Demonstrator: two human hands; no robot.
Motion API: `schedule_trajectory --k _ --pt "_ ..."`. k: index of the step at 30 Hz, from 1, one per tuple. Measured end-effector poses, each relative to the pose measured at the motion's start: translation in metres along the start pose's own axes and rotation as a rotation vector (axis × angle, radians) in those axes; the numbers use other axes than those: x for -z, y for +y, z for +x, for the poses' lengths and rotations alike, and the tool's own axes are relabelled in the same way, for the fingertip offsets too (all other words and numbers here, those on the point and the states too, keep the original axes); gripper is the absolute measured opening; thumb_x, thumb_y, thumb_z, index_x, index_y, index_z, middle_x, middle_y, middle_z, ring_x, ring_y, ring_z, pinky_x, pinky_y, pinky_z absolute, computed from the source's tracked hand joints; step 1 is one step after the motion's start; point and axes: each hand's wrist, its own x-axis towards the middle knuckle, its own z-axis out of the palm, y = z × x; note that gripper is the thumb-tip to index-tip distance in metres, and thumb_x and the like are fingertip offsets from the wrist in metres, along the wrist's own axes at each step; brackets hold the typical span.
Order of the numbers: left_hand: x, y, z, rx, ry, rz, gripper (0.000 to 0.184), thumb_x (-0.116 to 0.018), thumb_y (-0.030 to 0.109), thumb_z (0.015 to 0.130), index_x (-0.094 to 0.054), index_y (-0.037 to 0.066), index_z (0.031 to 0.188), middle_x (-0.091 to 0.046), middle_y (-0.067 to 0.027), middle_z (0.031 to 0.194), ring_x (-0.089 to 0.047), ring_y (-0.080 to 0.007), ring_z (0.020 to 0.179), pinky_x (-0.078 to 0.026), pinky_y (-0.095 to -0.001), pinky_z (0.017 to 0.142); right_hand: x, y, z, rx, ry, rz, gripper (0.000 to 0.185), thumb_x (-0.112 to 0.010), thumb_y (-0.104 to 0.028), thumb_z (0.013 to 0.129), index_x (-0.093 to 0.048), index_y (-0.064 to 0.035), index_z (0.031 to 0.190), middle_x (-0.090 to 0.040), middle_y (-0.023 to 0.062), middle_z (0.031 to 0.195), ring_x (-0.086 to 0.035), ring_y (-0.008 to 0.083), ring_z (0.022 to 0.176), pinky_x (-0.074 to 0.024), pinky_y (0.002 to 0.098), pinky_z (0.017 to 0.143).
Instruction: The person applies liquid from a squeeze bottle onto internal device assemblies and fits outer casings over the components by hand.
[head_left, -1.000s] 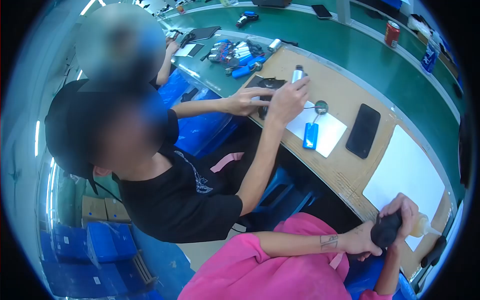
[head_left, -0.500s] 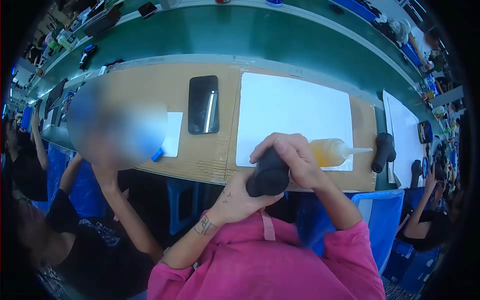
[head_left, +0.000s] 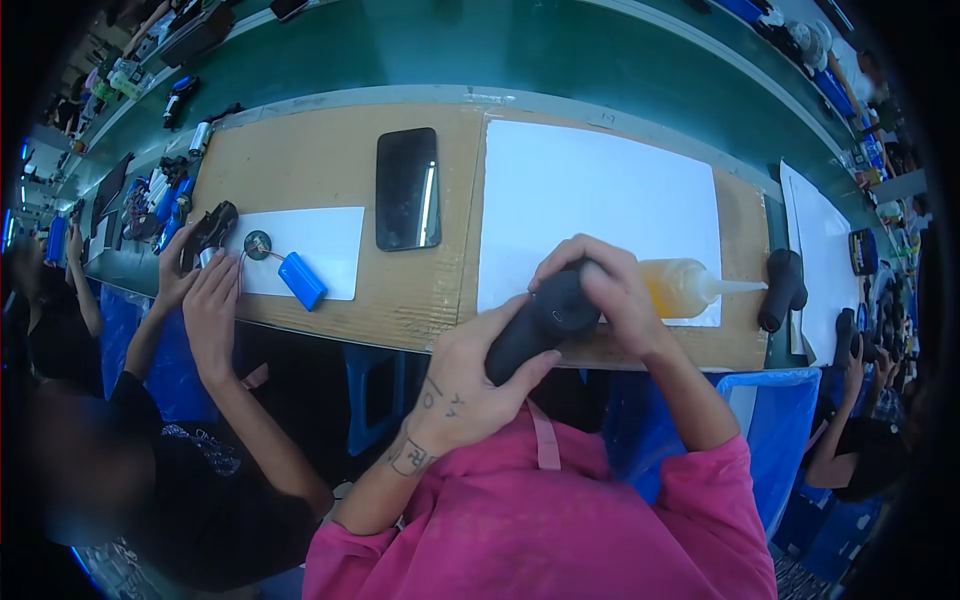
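Between my two hands, above the front edge of the cardboard, is a black massage gun with a rounded body and a small slot showing on its upper end. My left hand wraps around the lower part from the left, thumb along the near side. From the right, my right hand curls its fingers over the top end. Just beyond my right hand, a bottle of amber liquid lies on its side on the white sheet, its thin nozzle pointing right. A second black massage gun rests at the cardboard's right edge.
A black phone lies on the cardboard. At left, a co-worker's hands handle a dark part beside a blue battery pack on white paper. A blue-lined bin stands below right.
The massage gun has tilted in my hands, bringing its slotted end into view. My right hand has shifted slightly right and up. The co-worker's hands and parts are now visible.
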Motion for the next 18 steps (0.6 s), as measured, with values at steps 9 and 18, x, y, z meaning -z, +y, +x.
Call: schedule_trajectory --k 9,18 --pt "0.02 -0.008 -0.002 -0.34 -0.081 0.438 0.059 -0.084 0.026 0.077 -0.066 0.002 0.129 -0.07 -0.0173 0.104 -0.072 -0.0346 0.089 -0.057 -0.0381 0.077 0.005 -0.009 -0.025 0.385 -0.116 -0.72 0.068 -0.093 -0.046 0.069 -0.062 -0.0013 0.109 -0.068 0.0132 0.105 -0.07 0.0304 0.09 -0.0552 0.0368 0.077" --pt "0.008 -0.037 -0.005 -0.518 -0.014 0.394 0.058 -0.084 0.033 0.076 -0.07 -0.001 0.121 -0.071 -0.0132 0.095 -0.072 -0.0286 0.079 -0.058 -0.035 0.069 0.002 -0.006 -0.03 0.531 -0.034 -0.958 0.071 -0.084 -0.069 0.064 -0.053 -0.0058 0.078 -0.052 0.0067 0.072 -0.057 0.0242 0.064 -0.0457 0.0355 0.056"
